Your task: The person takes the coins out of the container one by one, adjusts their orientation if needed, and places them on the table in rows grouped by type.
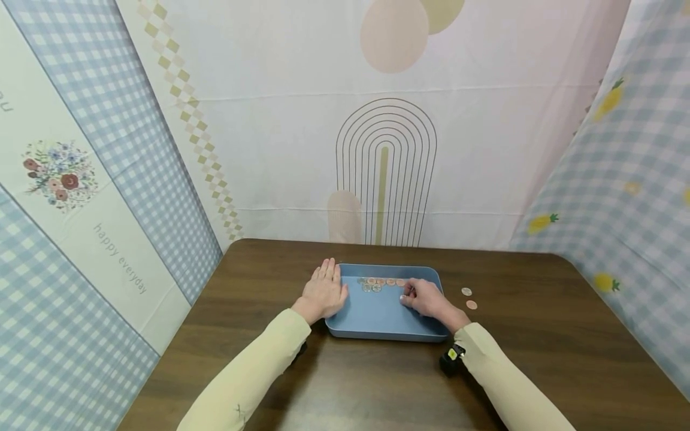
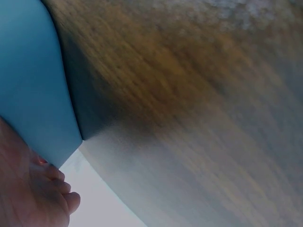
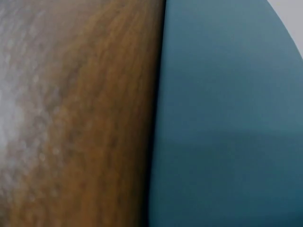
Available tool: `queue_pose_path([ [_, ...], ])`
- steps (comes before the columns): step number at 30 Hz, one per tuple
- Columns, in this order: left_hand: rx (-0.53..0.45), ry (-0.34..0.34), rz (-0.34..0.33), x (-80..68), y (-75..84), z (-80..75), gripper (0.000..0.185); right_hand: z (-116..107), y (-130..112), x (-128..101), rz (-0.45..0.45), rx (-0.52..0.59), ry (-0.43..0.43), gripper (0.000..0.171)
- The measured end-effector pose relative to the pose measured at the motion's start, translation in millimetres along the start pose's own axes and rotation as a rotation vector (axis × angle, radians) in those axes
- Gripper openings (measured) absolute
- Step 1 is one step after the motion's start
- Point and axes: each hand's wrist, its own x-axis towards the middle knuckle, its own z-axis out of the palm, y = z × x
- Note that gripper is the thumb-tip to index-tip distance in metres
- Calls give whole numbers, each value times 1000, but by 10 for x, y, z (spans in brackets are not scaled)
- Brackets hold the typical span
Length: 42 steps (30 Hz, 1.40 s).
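A shallow blue tray (image 1: 377,323) sits on the table, with several coins (image 1: 381,282) in two short rows near its far wall. The upper row mixes copper-coloured and silver-coloured coins; silver-coloured coins (image 1: 376,288) make up the lower one. My left hand (image 1: 323,291) rests along the tray's left rim, fingers extended. Inside the tray at the right, my right hand (image 1: 426,297) has bent fingers beside the last copper-coloured coin (image 1: 401,282) of the upper row. Whether the fingertips pinch a coin is too small to see. In the left wrist view, the left hand (image 2: 33,189) lies against the tray's outer wall (image 2: 38,85).
Right of the tray, a silver-coloured coin (image 1: 466,291) and a copper-coloured coin (image 1: 471,304) lie on the dark wooden table (image 1: 539,323). Patterned cloths hang behind the table and on both sides. The right wrist view shows only the tray wall (image 3: 227,104) and wood.
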Motion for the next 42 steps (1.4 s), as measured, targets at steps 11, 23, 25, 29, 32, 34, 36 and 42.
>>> queue_pose_path([
  [11, 9, -2, -9, 26, 11, 28, 66, 8, 10, 3, -76, -31, 26, 14],
  [23, -5, 6, -11, 57, 1, 44, 66, -248, 76, -88, -172, 17, 105, 7],
  [25, -7, 10, -14, 61, -6, 51, 66, -287, 112, -92, -180, 27, 122, 6],
  [29, -6, 11, -18, 71, -15, 66, 66, -356, 189, -103, -183, 45, 135, 6],
  [32, -4, 4, -18, 86, -14, 67, 66, -417, 238, -112, -167, 72, 137, 7],
  [34, 1, 1, -19, 100, -11, 61, 66, -463, 268, -112, -162, 88, 142, 8],
  [36, 4, 1, -20, 114, -7, 49, 66, -508, 301, -109, -155, 86, 151, 8],
  [42, 4, 5, -21, 141, 8, 18, 66, -629, 414, -103, -141, 72, 175, 8],
])
